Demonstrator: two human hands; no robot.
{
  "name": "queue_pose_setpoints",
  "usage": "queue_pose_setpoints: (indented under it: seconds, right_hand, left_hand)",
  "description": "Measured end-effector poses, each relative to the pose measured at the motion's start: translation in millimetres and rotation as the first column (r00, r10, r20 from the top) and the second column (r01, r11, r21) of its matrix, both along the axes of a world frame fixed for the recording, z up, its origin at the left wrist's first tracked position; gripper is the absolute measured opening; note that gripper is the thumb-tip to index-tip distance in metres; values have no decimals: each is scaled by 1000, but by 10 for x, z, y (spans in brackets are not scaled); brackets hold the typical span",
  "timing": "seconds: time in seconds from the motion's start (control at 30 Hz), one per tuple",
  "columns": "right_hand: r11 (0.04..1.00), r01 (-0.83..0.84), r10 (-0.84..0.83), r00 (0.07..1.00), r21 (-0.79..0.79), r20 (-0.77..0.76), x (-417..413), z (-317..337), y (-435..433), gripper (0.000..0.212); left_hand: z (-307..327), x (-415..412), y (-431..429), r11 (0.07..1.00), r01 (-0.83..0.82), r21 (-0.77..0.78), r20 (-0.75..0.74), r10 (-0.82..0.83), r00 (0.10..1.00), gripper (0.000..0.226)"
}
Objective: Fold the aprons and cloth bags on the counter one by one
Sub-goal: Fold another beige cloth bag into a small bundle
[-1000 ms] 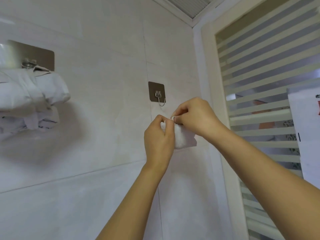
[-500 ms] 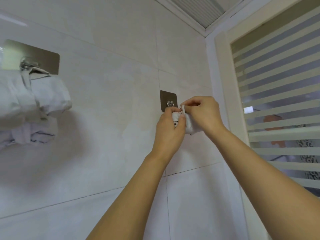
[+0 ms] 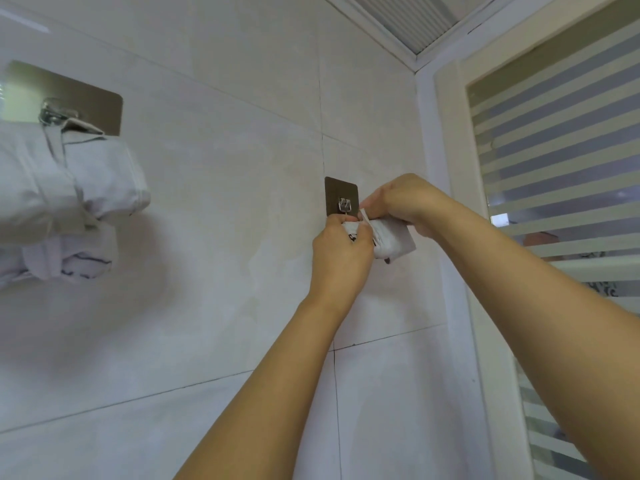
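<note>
Two bare arms reach up to a pale tiled wall point(image 3: 214, 188). The left hand point(image 3: 341, 252) and the right hand point(image 3: 403, 202) hold a small folded cloth point(image 3: 396, 241) between them, high up and close against the wall. The cloth is white and packed into a tight little block, with a few dark marks on it. It sits just under a small hook point(image 3: 344, 205), a bit to the right of it. The hook is shiny metal and sticks out of a brown square plate point(image 3: 337, 188) stuck on the wall. The left hand has its fingers curled round the left end of the cloth, and its top knuckles are just below the hook. The right hand comes in from above, with its fingers bent down over the top of the cloth and gripping it. A thin white strap point(image 3: 364, 216) pokes up between the two hands, very near the hook. The right fingertips are at the strap, but I cannot tell if they pinch it. I also cannot tell if the strap touches the hook. Far off to the left, a big hook point(image 3: 55, 112) holds white bundles point(image 3: 76, 181). They are rolled and tied up, and they hang one above the other. The lower one has dark lines on it. On the right is a window point(image 3: 561, 161) with white stripes across the glass, set in a white frame. At the top is a bit of ceiling point(image 3: 412, 19) with thin slats.
</note>
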State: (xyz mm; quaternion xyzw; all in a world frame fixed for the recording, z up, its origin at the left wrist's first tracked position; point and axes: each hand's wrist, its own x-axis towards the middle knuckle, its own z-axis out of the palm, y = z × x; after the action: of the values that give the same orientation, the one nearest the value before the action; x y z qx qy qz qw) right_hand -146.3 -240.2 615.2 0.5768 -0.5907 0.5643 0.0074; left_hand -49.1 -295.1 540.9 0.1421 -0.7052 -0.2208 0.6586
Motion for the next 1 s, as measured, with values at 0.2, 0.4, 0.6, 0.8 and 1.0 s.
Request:
queue_pose_setpoints:
  seconds: [0.2,0.4,0.6,0.8,1.0]
  right_hand:
    - [953,302,-286,911,10,-296,154,94,30,20]
    - [989,123,-140,955,-79,-260,173,-151,-69,12]
    - [951,32,-53,997,-309,-61,-53,-598,-178,12]
    - [978,-43,50,998,-206,31,-95,-896,-184,26]
    - [987,-101,129,961,-124,245,87,-867,-169,31]
  left_hand:
    - [26,77,-12,997,3,81,18,-5,1000,20]
    - [-83,114,27,994,0,106,65,-7,998,20]
    - [-365,226,1,997,-65,-49,120,71,990,39]
    - [-398,212,60,951,-248,-185,117,272,955,42]
    - [-239,304,171,940,-282,-193,170,315,934,41]
